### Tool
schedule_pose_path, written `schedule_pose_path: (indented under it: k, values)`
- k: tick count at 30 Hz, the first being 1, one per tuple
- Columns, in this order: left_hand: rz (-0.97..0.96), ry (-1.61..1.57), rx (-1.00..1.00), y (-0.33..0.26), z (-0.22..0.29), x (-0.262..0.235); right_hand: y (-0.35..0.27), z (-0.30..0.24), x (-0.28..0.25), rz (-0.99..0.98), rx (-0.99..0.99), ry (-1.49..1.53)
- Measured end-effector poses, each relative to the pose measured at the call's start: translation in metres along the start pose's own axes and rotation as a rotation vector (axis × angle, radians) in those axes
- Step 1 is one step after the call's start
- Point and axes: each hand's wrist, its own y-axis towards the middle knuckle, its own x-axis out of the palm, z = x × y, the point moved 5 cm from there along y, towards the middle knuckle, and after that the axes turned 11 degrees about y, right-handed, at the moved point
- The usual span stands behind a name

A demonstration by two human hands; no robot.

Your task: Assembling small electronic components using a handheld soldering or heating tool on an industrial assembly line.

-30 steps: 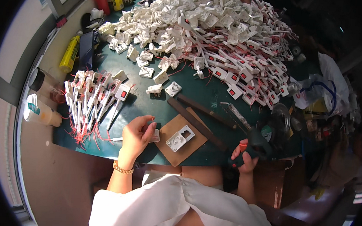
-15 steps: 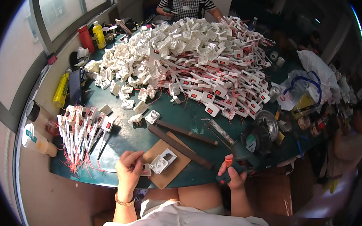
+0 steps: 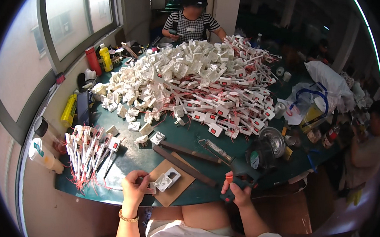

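Note:
My left hand (image 3: 135,186) pinches a small white plastic switch part (image 3: 150,189) at the near edge of the green table (image 3: 197,141). Beside it a white switch housing (image 3: 166,180) lies on a brown cardboard pad (image 3: 174,192). My right hand (image 3: 237,191) grips a dark electric screwdriver with an orange trigger (image 3: 234,176) at the table's front edge. A bundle of finished white switches with red wires (image 3: 91,152) lies left of my left hand.
A huge heap of white switch parts with red wires (image 3: 192,88) covers the table's middle and far side. Dark metal bars (image 3: 182,160), a tape roll (image 3: 273,141), bottles (image 3: 99,58) and bags (image 3: 329,84) surround it. One person sits across the table (image 3: 190,19), another at the right (image 3: 369,140).
The view has tilted upward, so the hands now sit lower in the picture. My left hand has drawn back from the pad to the table's edge with the small white part. My right hand keeps the screwdriver.

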Motion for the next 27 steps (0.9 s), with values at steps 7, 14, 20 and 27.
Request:
schedule_pose_path:
  k: [7, 14, 20, 27]
  values:
    - [0.093, 0.180, 0.148, 0.005, 0.014, -0.004, 0.004, 0.002, -0.002, 0.057, -0.053, 0.019]
    - [0.082, 0.161, 0.094, 0.005, 0.017, -0.002, 0.005, 0.005, -0.005, 0.061, 0.038, 0.040]
    - [0.017, 0.145, 0.052, 0.005, 0.018, -0.002, -0.004, 0.000, 0.000, 0.127, 0.009, 0.019]
    - [-0.028, 0.057, -0.053, 0.000, 0.028, -0.006, -0.003, -0.001, 0.004, 0.086, -0.038, -0.018]
